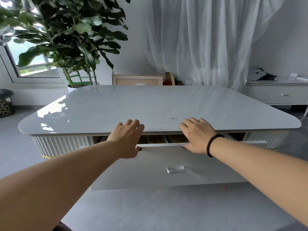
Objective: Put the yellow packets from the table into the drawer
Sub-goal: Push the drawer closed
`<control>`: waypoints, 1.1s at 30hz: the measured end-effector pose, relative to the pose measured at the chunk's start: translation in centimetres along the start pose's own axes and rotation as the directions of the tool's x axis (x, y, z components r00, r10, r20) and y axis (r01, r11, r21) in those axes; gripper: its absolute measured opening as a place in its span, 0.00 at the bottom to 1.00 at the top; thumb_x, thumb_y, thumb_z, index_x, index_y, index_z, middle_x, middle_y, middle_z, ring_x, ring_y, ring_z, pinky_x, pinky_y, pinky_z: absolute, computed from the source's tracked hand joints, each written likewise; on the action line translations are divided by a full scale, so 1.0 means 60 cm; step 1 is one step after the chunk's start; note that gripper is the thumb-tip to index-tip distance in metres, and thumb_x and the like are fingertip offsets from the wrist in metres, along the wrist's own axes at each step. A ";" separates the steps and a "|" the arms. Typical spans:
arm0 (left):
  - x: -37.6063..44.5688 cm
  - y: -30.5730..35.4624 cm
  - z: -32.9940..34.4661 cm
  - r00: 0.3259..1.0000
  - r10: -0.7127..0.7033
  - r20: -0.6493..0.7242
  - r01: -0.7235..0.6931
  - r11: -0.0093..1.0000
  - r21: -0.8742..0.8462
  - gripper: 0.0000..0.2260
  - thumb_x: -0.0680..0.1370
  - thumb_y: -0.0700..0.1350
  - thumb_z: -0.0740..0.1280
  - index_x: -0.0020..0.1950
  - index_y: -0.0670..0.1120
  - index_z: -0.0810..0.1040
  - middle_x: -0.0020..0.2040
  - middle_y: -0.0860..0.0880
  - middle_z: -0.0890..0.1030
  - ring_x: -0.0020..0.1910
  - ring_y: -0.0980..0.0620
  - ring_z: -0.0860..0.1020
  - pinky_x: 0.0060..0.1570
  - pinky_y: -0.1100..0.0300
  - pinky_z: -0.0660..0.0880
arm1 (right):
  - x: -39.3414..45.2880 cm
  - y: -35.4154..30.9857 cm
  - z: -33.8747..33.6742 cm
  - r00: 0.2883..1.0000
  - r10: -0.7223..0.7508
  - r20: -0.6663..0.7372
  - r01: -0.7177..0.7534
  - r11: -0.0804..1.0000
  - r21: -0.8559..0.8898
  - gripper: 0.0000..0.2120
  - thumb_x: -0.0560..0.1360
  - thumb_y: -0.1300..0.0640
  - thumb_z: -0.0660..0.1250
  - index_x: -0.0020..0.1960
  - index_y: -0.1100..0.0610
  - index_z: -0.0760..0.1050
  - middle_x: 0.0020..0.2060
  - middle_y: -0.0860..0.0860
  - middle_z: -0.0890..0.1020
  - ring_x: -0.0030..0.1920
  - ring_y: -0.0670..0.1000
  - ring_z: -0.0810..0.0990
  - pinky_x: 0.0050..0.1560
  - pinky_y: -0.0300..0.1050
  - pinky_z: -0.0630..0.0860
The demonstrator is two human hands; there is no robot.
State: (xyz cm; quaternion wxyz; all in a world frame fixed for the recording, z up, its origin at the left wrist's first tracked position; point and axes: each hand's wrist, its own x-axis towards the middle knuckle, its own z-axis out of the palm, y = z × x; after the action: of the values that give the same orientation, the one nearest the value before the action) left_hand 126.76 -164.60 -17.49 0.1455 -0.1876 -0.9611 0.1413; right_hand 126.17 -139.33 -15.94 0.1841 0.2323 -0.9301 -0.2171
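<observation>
The white drawer (pixel 166 164) of the glossy white table (pixel 150 105) stands a little way out, leaving a narrow gap under the tabletop. Through that gap yellow packets (pixel 177 140) show inside the drawer. My left hand (pixel 128 139) lies with straight fingers over the drawer's top edge, its thumb on the front panel. My right hand (pixel 197 135), with a dark bead bracelet at the wrist, lies the same way further right. Neither hand holds a packet. No packet lies on the tabletop.
A silver handle (pixel 175 169) sits in the middle of the drawer front. A big leafy plant (pixel 70 39) stands behind the table at the left, a picture frame (pixel 137 80) behind its far edge, a white sideboard (pixel 276 94) at the right, white curtains behind.
</observation>
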 end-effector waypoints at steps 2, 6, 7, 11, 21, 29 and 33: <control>0.016 -0.017 0.007 0.996 -0.068 0.062 0.068 0.998 0.013 0.31 0.74 0.63 0.63 0.70 0.47 0.61 0.66 0.48 0.66 0.62 0.47 0.69 0.56 0.53 0.70 | 0.014 0.008 0.013 1.000 0.020 0.016 -0.020 1.000 0.006 0.27 0.72 0.39 0.65 0.62 0.55 0.65 0.57 0.51 0.71 0.56 0.53 0.71 0.52 0.46 0.69; 0.035 -0.042 0.024 0.981 -0.091 0.173 0.077 0.994 0.083 0.30 0.75 0.64 0.61 0.68 0.47 0.62 0.63 0.48 0.66 0.62 0.46 0.69 0.53 0.53 0.71 | 0.029 0.034 0.034 0.987 0.031 0.159 -0.036 0.999 0.033 0.24 0.74 0.41 0.64 0.61 0.55 0.66 0.57 0.51 0.70 0.56 0.53 0.73 0.49 0.45 0.69; 0.037 -0.044 0.028 0.985 -0.078 0.155 0.063 0.993 0.099 0.29 0.75 0.64 0.62 0.67 0.46 0.62 0.62 0.48 0.66 0.60 0.46 0.68 0.52 0.54 0.71 | 0.031 0.041 0.039 0.985 0.032 0.172 -0.040 0.998 0.048 0.23 0.74 0.41 0.64 0.60 0.55 0.66 0.57 0.51 0.71 0.56 0.52 0.73 0.47 0.45 0.68; 0.045 -0.047 0.040 0.999 -0.031 0.044 0.026 0.994 0.106 0.25 0.76 0.60 0.62 0.64 0.45 0.63 0.59 0.48 0.66 0.56 0.47 0.69 0.47 0.55 0.71 | 0.039 0.051 0.058 0.991 0.038 0.125 -0.046 0.997 0.063 0.21 0.73 0.42 0.63 0.59 0.54 0.66 0.56 0.49 0.70 0.55 0.52 0.72 0.43 0.43 0.68; 0.065 -0.052 0.059 0.996 -0.081 -0.045 0.082 0.996 0.036 0.19 0.74 0.55 0.64 0.59 0.47 0.66 0.55 0.50 0.69 0.53 0.47 0.68 0.41 0.56 0.66 | 0.054 0.051 0.086 0.989 0.134 0.054 -0.140 0.983 0.119 0.20 0.72 0.44 0.63 0.58 0.55 0.66 0.53 0.50 0.72 0.53 0.53 0.71 0.42 0.43 0.67; 0.066 -0.051 0.048 0.996 -0.092 0.001 0.092 0.996 0.020 0.20 0.75 0.55 0.63 0.61 0.47 0.64 0.57 0.49 0.67 0.55 0.47 0.68 0.43 0.57 0.68 | 0.059 0.041 0.074 0.987 0.135 0.086 -0.144 0.985 0.099 0.20 0.74 0.46 0.62 0.60 0.55 0.64 0.56 0.50 0.70 0.56 0.53 0.71 0.43 0.43 0.66; 0.058 -0.059 0.025 0.987 -0.113 0.114 0.121 0.991 -0.062 0.21 0.76 0.56 0.63 0.64 0.47 0.65 0.60 0.49 0.67 0.59 0.47 0.68 0.50 0.55 0.72 | 0.049 0.044 0.059 0.982 0.147 0.120 -0.166 0.973 0.159 0.17 0.74 0.47 0.62 0.59 0.54 0.66 0.56 0.50 0.70 0.56 0.52 0.71 0.44 0.43 0.69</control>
State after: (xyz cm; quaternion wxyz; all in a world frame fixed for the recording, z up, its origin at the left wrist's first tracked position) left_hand 122.04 -166.69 -16.90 0.0935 -0.1277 -0.9813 0.1097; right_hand 121.27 -137.62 -16.89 0.1299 0.1609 -0.9690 -0.1348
